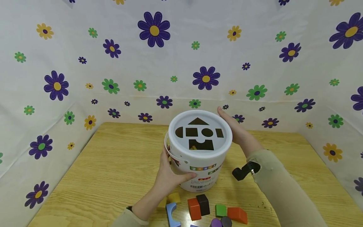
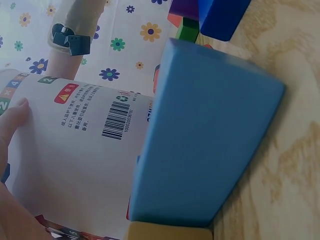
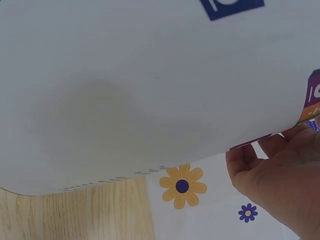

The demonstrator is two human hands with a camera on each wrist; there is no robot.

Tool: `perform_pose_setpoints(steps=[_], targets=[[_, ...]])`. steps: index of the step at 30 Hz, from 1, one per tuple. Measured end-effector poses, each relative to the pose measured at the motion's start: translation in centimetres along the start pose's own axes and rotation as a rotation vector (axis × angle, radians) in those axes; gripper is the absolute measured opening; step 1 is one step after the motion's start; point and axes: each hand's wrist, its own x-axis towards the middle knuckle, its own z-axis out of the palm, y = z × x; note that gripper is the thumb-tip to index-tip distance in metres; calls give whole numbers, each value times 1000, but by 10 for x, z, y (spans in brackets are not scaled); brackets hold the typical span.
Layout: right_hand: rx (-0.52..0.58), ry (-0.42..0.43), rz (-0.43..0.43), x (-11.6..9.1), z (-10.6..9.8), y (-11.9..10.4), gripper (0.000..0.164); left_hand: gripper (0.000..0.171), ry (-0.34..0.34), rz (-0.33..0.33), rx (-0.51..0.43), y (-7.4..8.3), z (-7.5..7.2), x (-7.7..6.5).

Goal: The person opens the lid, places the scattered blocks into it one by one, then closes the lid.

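Note:
Both hands hold a white plastic bucket [image 1: 198, 173] over the wooden table, as the head view shows. Its white lid [image 1: 181, 143] has several shaped cut-outs, with a bit of yellow showing through the notched one. My left hand [image 1: 167, 175] grips the left side, thumb across the printed front and fingers behind the thin white handle [image 1: 173, 154]. On the far right side, my right hand [image 1: 235, 129] holds the wall, one fingertip near the rim. In the right wrist view, bent fingers [image 3: 245, 160] touch the bucket's edge.
Near the table's front lie a light-blue arch block [image 1: 171, 212], a yellow block [image 1: 174, 198], a red block [image 1: 194, 209] and a black block [image 1: 203, 204]. A green block [image 1: 220, 210], another red block [image 1: 237, 215] and two cylinders are right of them. Flowered cloth [image 1: 127, 63] surrounds the table.

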Motion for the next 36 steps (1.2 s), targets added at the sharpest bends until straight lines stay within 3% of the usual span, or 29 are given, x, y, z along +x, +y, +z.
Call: perform_pose_setpoints(steps=[6,15,19,26,32,36], targets=[[24,30,30,1,1,-2,69,125,-7,-2,0,-1,0,1],[5,39,63,2,4,-7,84,134,2,16,21,1,-1,0],[11,18,32,5,4,-7,74,133,-7,20,19,21,-2,-5],[17,-15,10,10,3,-9,60,128,-1,5,24,9,-1,-2],[39,-28,4,12,3,-9,57,124,-18,-7,19,29,-3,-6],[51,-32,-46,15,4,-7,56,125,-13,-24,60,17,-2,-3]])
